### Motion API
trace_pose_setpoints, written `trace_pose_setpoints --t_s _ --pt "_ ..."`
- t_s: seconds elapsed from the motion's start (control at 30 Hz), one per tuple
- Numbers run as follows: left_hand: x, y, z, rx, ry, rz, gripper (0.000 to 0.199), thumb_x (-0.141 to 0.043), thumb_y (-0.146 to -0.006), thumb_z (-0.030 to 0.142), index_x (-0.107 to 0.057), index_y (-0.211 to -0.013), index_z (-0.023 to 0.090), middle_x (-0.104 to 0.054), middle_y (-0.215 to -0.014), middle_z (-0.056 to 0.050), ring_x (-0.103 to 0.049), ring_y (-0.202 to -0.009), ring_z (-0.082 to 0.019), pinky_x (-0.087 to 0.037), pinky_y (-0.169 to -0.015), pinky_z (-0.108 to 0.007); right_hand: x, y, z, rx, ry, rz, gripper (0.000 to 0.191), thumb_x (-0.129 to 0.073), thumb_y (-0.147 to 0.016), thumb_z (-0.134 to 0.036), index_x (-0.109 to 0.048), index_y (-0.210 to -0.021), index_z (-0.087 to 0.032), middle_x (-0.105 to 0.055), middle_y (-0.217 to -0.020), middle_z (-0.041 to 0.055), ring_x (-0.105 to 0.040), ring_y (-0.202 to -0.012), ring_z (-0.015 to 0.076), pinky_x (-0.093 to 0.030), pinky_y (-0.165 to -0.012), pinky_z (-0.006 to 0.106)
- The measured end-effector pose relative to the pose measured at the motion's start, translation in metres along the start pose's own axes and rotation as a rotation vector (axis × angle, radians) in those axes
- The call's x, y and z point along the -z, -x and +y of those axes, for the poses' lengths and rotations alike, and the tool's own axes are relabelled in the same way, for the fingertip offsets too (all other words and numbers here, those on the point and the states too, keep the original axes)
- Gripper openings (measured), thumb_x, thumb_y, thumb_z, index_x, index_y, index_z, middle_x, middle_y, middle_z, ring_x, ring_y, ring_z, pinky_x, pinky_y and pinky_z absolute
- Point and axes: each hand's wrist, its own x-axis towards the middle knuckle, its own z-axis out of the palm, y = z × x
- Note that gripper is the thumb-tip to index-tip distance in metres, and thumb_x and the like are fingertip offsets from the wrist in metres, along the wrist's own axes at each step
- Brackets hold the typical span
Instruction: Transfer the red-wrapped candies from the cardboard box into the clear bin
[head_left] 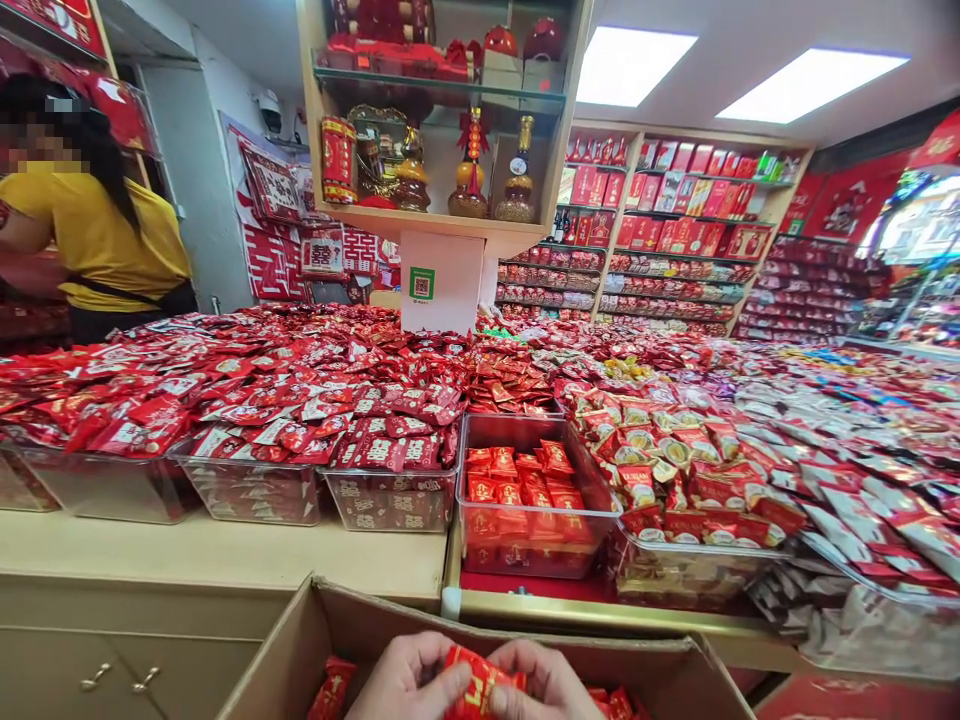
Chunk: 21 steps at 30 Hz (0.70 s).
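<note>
At the bottom of the head view, my left hand (411,680) and my right hand (541,682) are closed on a small red candy packet (477,684) with gold print. Fingers of both hands pinch it from either side. They are over an open cardboard box (390,608); more red packets (330,690) lie inside, partly hidden by my hands. Beyond the box stands a clear plastic bin (540,515), part filled with upright rows of similar red packets (501,487).
Heaped clear bins of wrapped sweets (397,440) line the counter (225,555) on both sides. A white post with a QR code (422,285) holds up a display cabinet (442,215). A person in a yellow shirt (124,240) stands at the far left.
</note>
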Motion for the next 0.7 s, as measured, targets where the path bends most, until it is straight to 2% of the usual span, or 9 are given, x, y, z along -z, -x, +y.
trace_pose_setpoints --t_s 0.17,0.33,0.47,0.57,0.7 --pt "-0.001 0.002 0.014 -0.001 0.226 -0.018 0.030 -0.052 -0.075 0.038 -0.065 -0.079 0.010 -0.061 -0.062 0.000 -0.050 -0.058 -0.012 -0.040 -0.057 -0.022 -0.011 0.005 -0.028 -0.020 -0.036 0.079 0.034 -0.056 -0.070 -0.047 -0.049 -0.079 -0.015 -0.057 -0.057 -0.0014 -0.054 -0.048 0.0109 -0.038 -0.046 0.021" --pt "-0.002 0.002 0.016 0.102 0.429 -0.133 0.033 -0.049 -0.078 0.038 -0.063 -0.086 0.010 -0.062 -0.061 -0.002 -0.055 -0.060 -0.016 -0.043 -0.059 -0.028 -0.012 0.006 -0.030 -0.037 -0.093 0.082 0.034 -0.049 -0.076 -0.046 -0.053 -0.075 -0.013 -0.055 -0.052 -0.0013 -0.052 -0.046 0.0098 -0.040 -0.047 0.022" --pt "-0.002 0.002 0.014 0.045 0.333 -0.060 0.031 -0.049 -0.078 0.037 -0.063 -0.082 0.010 -0.061 -0.061 -0.001 -0.052 -0.059 -0.013 -0.042 -0.058 -0.025 -0.008 0.003 -0.020 -0.020 -0.089 0.098 0.034 -0.051 -0.074 -0.046 -0.054 -0.076 -0.011 -0.055 -0.051 -0.0004 -0.050 -0.045 0.0090 -0.037 -0.044 0.020" --pt "-0.001 0.002 0.009 0.022 0.242 0.003 0.031 -0.052 -0.075 0.040 -0.062 -0.079 0.011 -0.060 -0.065 -0.001 -0.051 -0.061 -0.013 -0.041 -0.056 -0.023 -0.005 -0.001 -0.011 0.004 -0.115 0.112 0.036 -0.063 -0.065 -0.044 -0.051 -0.079 -0.013 -0.056 -0.056 -0.0015 -0.046 -0.042 0.0063 -0.035 -0.042 0.019" --pt "-0.003 0.001 0.002 0.038 0.253 -0.016 0.041 -0.062 -0.063 0.044 -0.055 -0.088 0.013 -0.060 -0.074 -0.003 -0.052 -0.069 -0.015 -0.040 -0.065 -0.026 -0.003 -0.005 -0.004 0.016 -0.222 0.116 0.044 -0.072 -0.055 -0.041 -0.043 -0.079 -0.017 -0.056 -0.061 -0.0033 -0.046 -0.044 0.0055 -0.036 -0.044 0.018"
